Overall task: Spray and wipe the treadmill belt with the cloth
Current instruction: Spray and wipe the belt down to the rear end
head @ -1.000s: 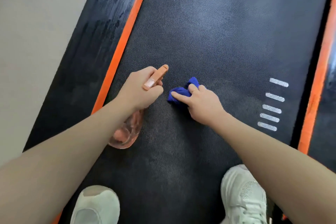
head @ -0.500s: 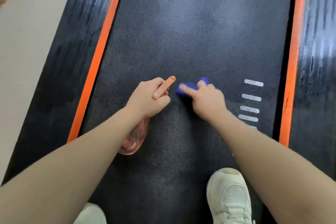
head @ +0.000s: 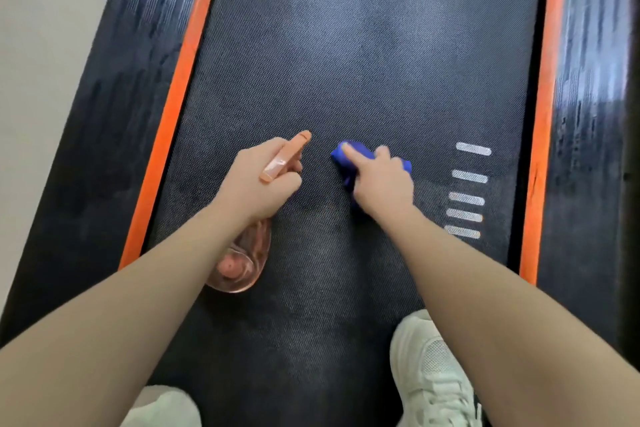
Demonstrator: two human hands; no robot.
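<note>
The left hand [head: 258, 180] gripped a clear pinkish bottle [head: 239, 262], whose fill level was hard to judge, perhaps low. Just right of it, the right hand [head: 379, 180] pressed the bunched blue cloth [head: 341, 158] onto the belt [head: 346, 62], forefinger out.

Treadmill belt [head: 363, 62]: wide bare stretch ahead of the cloth [head: 349, 159], open to both orange side strips [head: 180, 87]. Left of the cloth, a narrow gap, then the left hand [head: 263, 184] gripping the spray bottle [head: 242, 260]. Right of the cloth, open belt with white stripes [head: 467, 191]. Behind the cloth, two white shoes [head: 429, 374] stand on the belt.
</note>
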